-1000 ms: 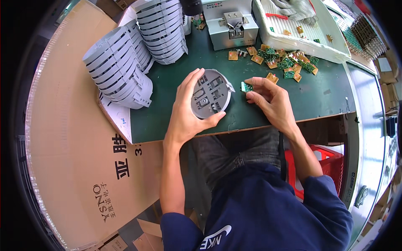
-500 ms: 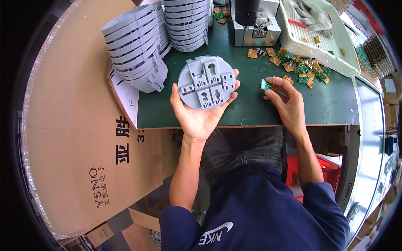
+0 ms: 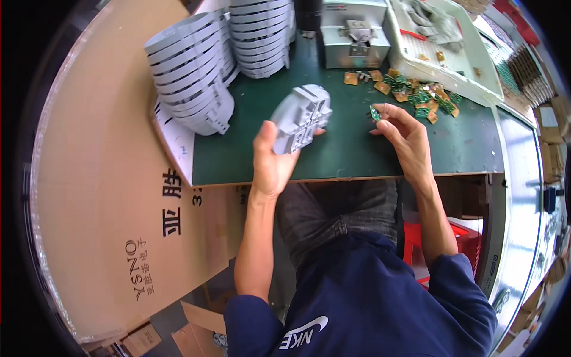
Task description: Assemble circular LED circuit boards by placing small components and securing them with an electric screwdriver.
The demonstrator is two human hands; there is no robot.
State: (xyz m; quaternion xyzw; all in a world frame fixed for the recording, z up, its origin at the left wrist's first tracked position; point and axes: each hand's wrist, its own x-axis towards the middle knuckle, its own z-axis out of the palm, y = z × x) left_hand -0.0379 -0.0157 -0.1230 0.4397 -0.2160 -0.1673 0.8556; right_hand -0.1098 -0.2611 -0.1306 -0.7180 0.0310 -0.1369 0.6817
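A person in a navy shirt grips a pale gray round part with the left hand, on the near side of the silver metal box and a little to its left. On my remote feed, the part stands tilted, its molded face turned toward the right, the thumb against its left side and the other fingers mostly hidden behind it. Motion blur softens that molded face, so I cannot make out its finer details with confidence.

The right hand pinches a small green circuit board between thumb and fingertips, nearer the person than the box and slightly right of it, well apart from the round part. Both hands hover above the green tabletop.

I count two stacks of gray rings left of the box, and a black cylinder just beside it on that same side. A loose heap of green and orange boards lies to the box's near right, and beyond it, right of the box, sits a white tray bearing gray cloth.
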